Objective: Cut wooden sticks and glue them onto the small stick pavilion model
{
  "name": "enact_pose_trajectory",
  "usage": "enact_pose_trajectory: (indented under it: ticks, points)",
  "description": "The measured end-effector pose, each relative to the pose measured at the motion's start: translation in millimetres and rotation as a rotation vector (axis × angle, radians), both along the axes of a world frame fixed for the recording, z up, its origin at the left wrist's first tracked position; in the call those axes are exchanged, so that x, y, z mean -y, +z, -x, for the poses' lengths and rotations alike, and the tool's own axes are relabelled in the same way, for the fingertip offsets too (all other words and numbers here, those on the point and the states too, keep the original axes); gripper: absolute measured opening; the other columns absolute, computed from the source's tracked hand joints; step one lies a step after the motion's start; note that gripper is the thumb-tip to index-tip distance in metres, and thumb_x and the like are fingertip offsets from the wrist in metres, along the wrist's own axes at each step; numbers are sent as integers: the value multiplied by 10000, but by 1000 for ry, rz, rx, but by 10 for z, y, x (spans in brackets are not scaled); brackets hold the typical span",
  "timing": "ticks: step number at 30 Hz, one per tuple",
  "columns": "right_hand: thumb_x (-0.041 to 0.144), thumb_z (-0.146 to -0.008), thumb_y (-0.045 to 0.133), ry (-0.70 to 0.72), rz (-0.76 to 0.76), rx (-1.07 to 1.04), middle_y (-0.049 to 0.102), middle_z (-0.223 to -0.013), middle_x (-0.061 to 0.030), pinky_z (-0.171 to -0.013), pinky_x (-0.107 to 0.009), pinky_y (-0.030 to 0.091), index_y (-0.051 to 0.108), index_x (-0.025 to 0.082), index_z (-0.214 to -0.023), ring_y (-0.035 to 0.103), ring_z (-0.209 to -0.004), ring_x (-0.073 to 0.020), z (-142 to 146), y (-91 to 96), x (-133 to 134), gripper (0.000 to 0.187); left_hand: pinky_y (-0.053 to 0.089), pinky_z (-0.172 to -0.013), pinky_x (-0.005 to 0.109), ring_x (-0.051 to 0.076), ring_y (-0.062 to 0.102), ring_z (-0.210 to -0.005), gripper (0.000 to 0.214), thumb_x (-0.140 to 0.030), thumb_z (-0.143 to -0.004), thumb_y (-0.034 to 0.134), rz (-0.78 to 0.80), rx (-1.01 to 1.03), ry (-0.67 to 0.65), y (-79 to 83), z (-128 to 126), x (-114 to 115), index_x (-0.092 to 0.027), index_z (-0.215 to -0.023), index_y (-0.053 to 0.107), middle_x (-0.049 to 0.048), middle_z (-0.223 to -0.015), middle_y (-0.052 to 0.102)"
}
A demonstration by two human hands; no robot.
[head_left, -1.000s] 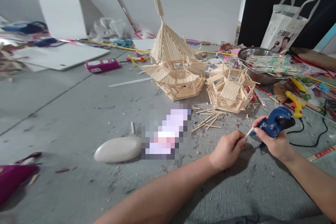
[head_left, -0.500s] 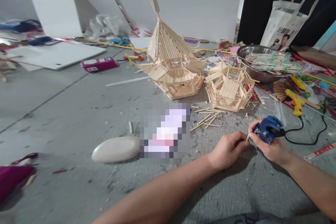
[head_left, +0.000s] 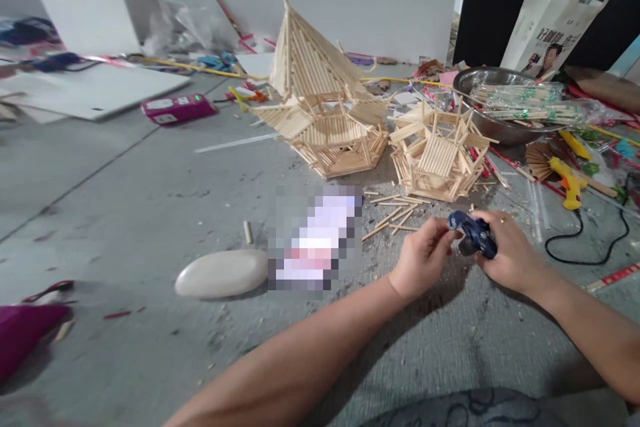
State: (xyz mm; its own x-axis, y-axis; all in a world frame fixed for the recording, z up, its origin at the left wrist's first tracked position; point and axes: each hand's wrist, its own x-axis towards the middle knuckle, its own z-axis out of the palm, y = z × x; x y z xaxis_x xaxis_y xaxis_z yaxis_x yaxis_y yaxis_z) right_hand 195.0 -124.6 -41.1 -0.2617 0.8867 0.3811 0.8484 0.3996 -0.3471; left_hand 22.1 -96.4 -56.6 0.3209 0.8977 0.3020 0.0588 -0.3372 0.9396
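Observation:
My right hand [head_left: 507, 250] is closed around a dark blue hand tool with a curved, hooked jaw [head_left: 473, 235], which looks like a small pipe cutter. The jaw points left, toward my other hand. At its opening, my left hand [head_left: 424, 255] is closed in a pinch with fingertips touching or nearly touching the tool. The thin wooden stick in these fingers is mostly hidden. Behind my hands lie several loose wooden sticks [head_left: 395, 213] on the floor. Just beyond them stands a small, roofless stick model [head_left: 440, 153], and left of it a taller stick pavilion [head_left: 320, 107] with a pointed roof.
A yellow glue gun [head_left: 569, 183] with a black cord lies at right. Behind it, a metal bowl [head_left: 463, 83] holds bagged sticks. A white oval object [head_left: 223, 273] and a blurred-out phone-like slab [head_left: 320, 240] lie left of my hands. Farther back is a purple box [head_left: 179, 109].
The blue tool has turned in my right hand, its jaw now facing left at my left fingers. Both hands have shifted slightly left. The view has tilted down a little.

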Motion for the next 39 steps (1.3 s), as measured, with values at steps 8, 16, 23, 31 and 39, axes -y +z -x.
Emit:
enact_pose_trajectory:
  ticks: [8, 16, 23, 31, 39]
  points:
    - [182, -629, 543, 2, -3, 45, 610, -908, -110, -761, -392, 446, 461, 167, -1005, 556, -872, -263, 5, 73, 26, 385, 383, -471, 159, 53, 450, -469, 143, -224, -819, 433, -309, -190, 61, 6, 47, -5, -142, -790, 546, -22, -561, 537]
    - [200, -627, 541, 3, 38, 87, 602, -928, -128, -767, -393, 432, 475, 142, -1007, 536, -885, -271, 15, 86, 33, 390, 369, -448, 166, 62, 459, -441, 155, -174, -800, 402, -463, -284, 67, -24, 58, 7, -150, -724, 536, -20, -529, 528]
    - [194, -628, 533, 9, 75, 60, 617, -922, -108, -756, -370, 434, 488, 167, -978, 554, -885, -259, 34, 89, 42, 354, 353, -437, 155, 55, 428, -423, 130, -115, -761, 398, -511, -258, 59, -29, 63, 3, -150, -756, 523, -40, -505, 495]
    - [214, -643, 525, -13, 104, 90, 614, -879, -105, -704, -357, 433, 496, 164, -941, 566, -843, -262, 24, 93, 56, 303, 327, -426, 152, 56, 422, -420, 114, -98, -732, 398, -519, -279, 50, 17, 66, 13, -168, -707, 485, -49, -495, 464]
    - [215, -639, 503, -36, 107, 113, 614, -816, -94, -656, -346, 429, 491, 169, -903, 579, -792, -259, 40, 98, 65, 267, 323, -428, 154, 58, 424, -420, 113, -135, -765, 415, -470, -285, 26, 6, 59, 14, -169, -676, 476, -47, -491, 460]
